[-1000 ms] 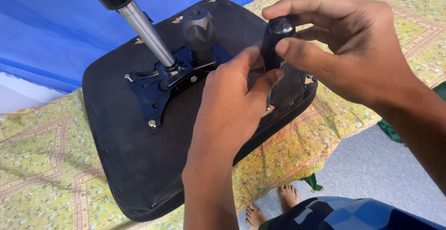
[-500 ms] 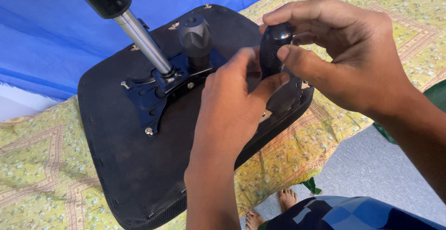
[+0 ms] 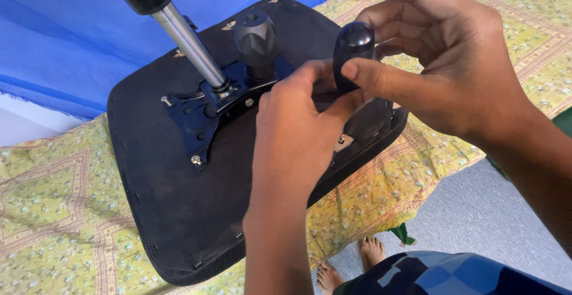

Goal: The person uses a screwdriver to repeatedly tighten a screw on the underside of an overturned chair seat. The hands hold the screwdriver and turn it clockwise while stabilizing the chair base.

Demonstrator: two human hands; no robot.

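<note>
An upturned black chair seat [image 3: 179,211] lies on a yellow patterned cloth [image 3: 53,211]. A dark metal plate [image 3: 202,113] is bolted to its underside, with a chrome gas cylinder [image 3: 187,39] rising from it and a black tension knob [image 3: 256,36] beside it. My right hand [image 3: 453,62] pinches a black rounded handle [image 3: 353,47] near the seat's right edge. My left hand [image 3: 298,128] grips the lower end of that same handle, fingers curled under it. The handle's base is hidden behind my left fingers.
A blue sheet [image 3: 71,27] hangs behind the seat. Grey floor [image 3: 476,211] shows at the right, with my bare feet [image 3: 357,262] and a blue patterned garment [image 3: 453,274] at the bottom edge. A small screw [image 3: 341,142] sits in a bracket near the seat's rim.
The view shifted slightly, so the seat sits a little lower and left. My right fingers have re-gripped the handle's top; both hands stay on it.
</note>
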